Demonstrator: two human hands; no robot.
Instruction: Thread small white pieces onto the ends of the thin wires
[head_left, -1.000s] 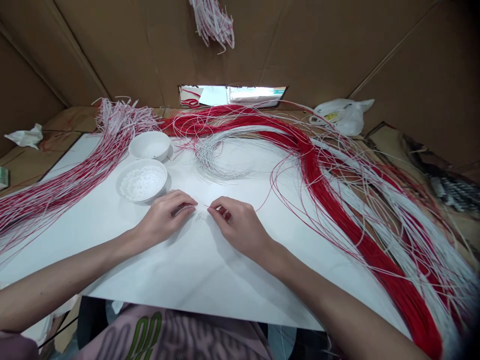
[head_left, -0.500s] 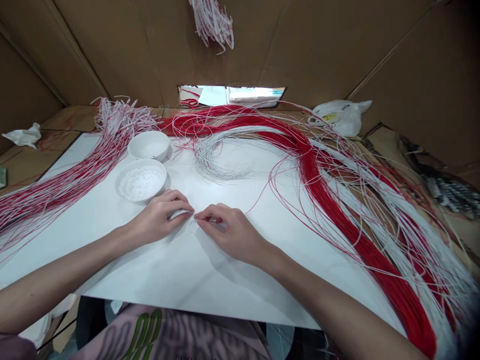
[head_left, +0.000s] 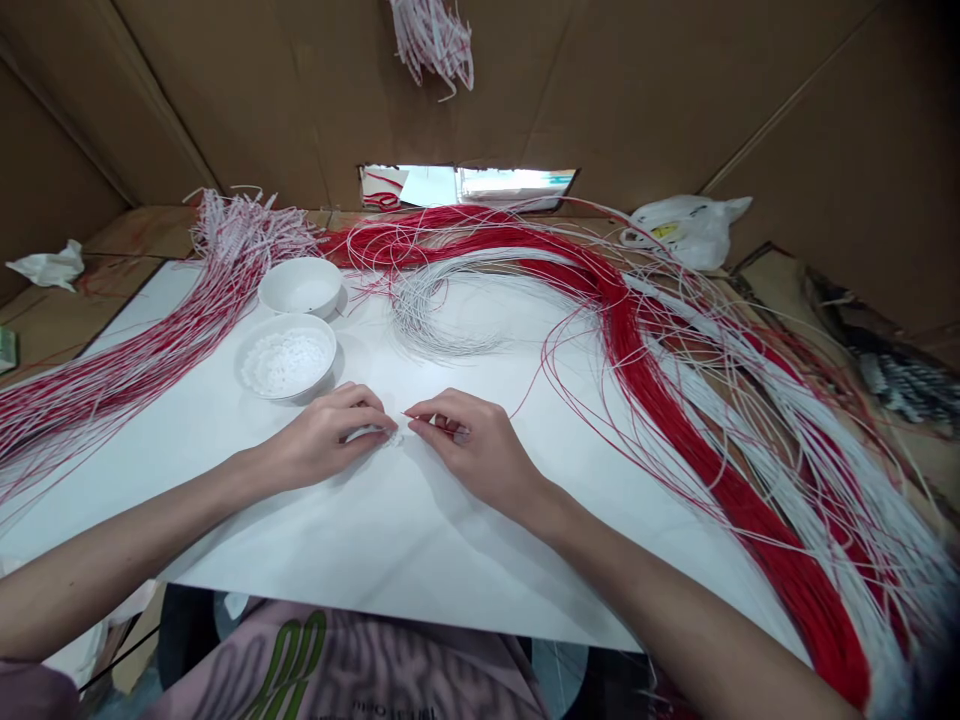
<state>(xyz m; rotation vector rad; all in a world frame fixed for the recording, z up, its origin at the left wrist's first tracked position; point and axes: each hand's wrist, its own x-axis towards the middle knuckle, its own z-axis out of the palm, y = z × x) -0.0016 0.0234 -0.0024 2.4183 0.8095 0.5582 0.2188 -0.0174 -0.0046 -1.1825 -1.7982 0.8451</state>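
Observation:
My left hand (head_left: pixel 330 435) is closed in a pinch on a small white piece (head_left: pixel 395 437) that shows at the fingertips; its exact shape is too small to make out. Just to the right, my right hand (head_left: pixel 484 450) pinches a thin red wire (head_left: pixel 534 385), which trails from behind the hand toward the bundle on the right. A small gap separates the two hands' fingertips. Beyond my left hand stands a white bowl (head_left: pixel 247 375) filled with small white pieces (head_left: pixel 289 362), with a second white bowl (head_left: pixel 300 290) behind it.
Red and white wires (head_left: pixel 637 350) arch across the back and down the right side of the white board (head_left: pixel 450 540). At left lies a bundle with white ends (head_left: pixel 247 235). A plastic bag (head_left: pixel 686 230) rests at back right. Cardboard walls (head_left: pixel 615 90) enclose the space; a white-ended bunch (head_left: pixel 433 45) hangs above.
My fingertips have moved slightly apart, the right hand shifting right and a little up. More of the white piece shows at the left fingertips. The whole view has shifted slightly.

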